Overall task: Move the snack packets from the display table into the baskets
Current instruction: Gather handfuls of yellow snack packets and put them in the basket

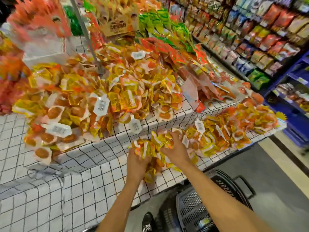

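Clutching a crinkled bunch of small yellow-and-orange foil snack packets in both hands, with left hand curled beneath and right hand clamped over the top. Held just above the front ledge of a stepped display table draped in white black-grid cloth, beside heaps of like packets. Lower right, on the floor, a dark grey slatted plastic basket near a black patterned shoe

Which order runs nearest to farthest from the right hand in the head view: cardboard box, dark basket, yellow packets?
1. yellow packets, gripped by the right hand
2. dark basket, on the floor below
3. cardboard box, far back on the display
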